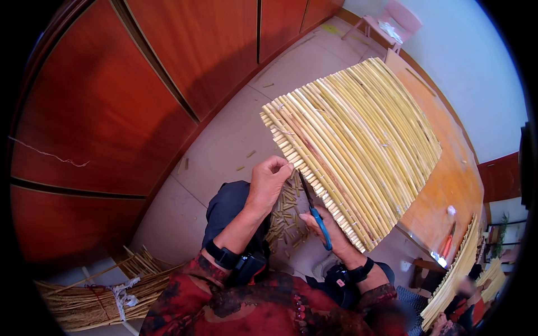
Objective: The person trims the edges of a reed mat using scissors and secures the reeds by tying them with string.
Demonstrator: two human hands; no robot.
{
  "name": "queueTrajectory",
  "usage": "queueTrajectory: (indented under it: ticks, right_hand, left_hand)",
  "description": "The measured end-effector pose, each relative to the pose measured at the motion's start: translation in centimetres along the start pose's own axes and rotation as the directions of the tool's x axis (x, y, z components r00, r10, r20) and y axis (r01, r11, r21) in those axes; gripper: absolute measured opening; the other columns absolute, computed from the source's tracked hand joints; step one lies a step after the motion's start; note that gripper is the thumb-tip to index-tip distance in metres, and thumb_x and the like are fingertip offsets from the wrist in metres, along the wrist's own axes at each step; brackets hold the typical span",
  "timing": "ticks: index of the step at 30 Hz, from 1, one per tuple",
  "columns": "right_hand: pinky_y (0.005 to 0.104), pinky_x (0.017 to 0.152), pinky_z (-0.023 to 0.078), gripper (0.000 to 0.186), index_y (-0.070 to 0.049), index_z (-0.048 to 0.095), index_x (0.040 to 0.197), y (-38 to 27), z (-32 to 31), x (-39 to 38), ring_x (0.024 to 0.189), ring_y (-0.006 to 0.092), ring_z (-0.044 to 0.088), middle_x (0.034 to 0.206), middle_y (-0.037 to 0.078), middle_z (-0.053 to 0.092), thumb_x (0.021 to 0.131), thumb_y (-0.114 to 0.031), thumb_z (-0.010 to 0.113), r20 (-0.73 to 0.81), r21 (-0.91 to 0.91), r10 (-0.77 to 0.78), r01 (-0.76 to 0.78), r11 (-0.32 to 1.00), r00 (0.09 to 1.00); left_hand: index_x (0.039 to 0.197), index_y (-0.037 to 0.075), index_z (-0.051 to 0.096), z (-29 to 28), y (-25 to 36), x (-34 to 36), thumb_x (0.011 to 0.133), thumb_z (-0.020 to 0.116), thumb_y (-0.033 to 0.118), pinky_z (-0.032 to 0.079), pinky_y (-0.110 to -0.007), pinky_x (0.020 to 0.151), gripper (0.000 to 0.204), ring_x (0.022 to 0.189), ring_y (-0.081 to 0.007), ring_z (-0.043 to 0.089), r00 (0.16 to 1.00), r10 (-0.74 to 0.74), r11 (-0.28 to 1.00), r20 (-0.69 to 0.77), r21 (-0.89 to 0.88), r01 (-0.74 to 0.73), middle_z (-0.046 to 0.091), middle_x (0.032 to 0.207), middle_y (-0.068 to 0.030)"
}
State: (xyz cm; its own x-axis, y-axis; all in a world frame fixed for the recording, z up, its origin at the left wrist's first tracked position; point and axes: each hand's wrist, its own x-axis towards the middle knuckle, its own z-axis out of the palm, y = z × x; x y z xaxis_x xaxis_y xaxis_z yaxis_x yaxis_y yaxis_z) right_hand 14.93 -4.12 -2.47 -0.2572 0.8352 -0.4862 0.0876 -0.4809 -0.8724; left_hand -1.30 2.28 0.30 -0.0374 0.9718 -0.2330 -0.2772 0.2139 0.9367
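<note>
A mat of pale yellow reed stalks (350, 140), bound with thread, lies tilted over the wooden table, its cut ends toward me. My left hand (267, 182) pinches at the mat's near edge, by its left corner; whatever is between my fingertips is too small to make out. Below that edge, my right hand (330, 235) is closed on scissors with blue handles (319, 221), their dark blades pointing up along the stalk ends. Short cut reed pieces (284, 215) are scattered on the floor underneath.
The table (444, 185) holds orange-handled pliers (448, 245). Red-brown cabinets (140, 95) line the left; a pink chair (392, 25) stands behind. Bundled reeds (84, 297) lie lower left. At lower right, another person's hand (439, 326) is near another reed mat (448, 280).
</note>
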Motion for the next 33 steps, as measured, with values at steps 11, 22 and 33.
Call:
queueTrajectory:
  ticks: [11, 22, 33]
  right_hand:
    - [0.0185, 0.047, 0.033, 0.027, -0.005, 0.049, 0.077, 0.53, -0.23, 0.17, 0.052, 0.0056, 0.039, 0.058, -0.004, 0.041, 0.076, -0.03, 0.059, 0.014, -0.245, -0.128, 0.127, 0.961, 0.992]
    - [0.0161, 0.043, 0.03, 0.028, -0.004, 0.05, 0.079, 0.31, -0.07, 0.09, 0.048, 0.0034, 0.038, 0.055, -0.005, 0.042, 0.072, -0.027, 0.064, -0.046, -0.136, -0.07, 0.063, 0.989, 0.996]
    - [0.0158, 0.039, 0.025, 0.028, -0.005, 0.048, 0.073, 0.11, 0.52, 0.15, 0.043, 0.0036, 0.034, 0.051, -0.005, 0.039, 0.069, -0.025, 0.067, -0.123, -0.076, -0.153, 0.145, 0.987, 0.981]
  left_hand:
    - [0.073, 0.0, 0.054, 0.12, 0.56, -0.15, 0.076, 0.054, 0.01, 0.035, -0.018, 0.05, 0.01, 0.056, -0.0037, 0.044, 0.999, -0.037, 0.999, 0.015, -0.009, 0.037, 0.05, 0.063, 0.0018]
    - [0.071, 0.005, 0.053, 0.59, 0.97, -0.4, 0.075, 0.055, 0.01, 0.027, -0.015, 0.039, 0.008, 0.044, -0.0016, 0.036, 1.0, -0.011, 0.997, 0.012, -0.073, 0.012, 0.042, 0.054, 0.0046]
    - [0.071, 0.004, 0.052, 0.35, 0.77, -0.2, 0.076, 0.055, 0.01, 0.026, -0.015, 0.039, 0.008, 0.043, -0.0013, 0.035, 1.0, -0.016, 0.999, 0.013, -0.045, 0.017, 0.041, 0.053, 0.0051]
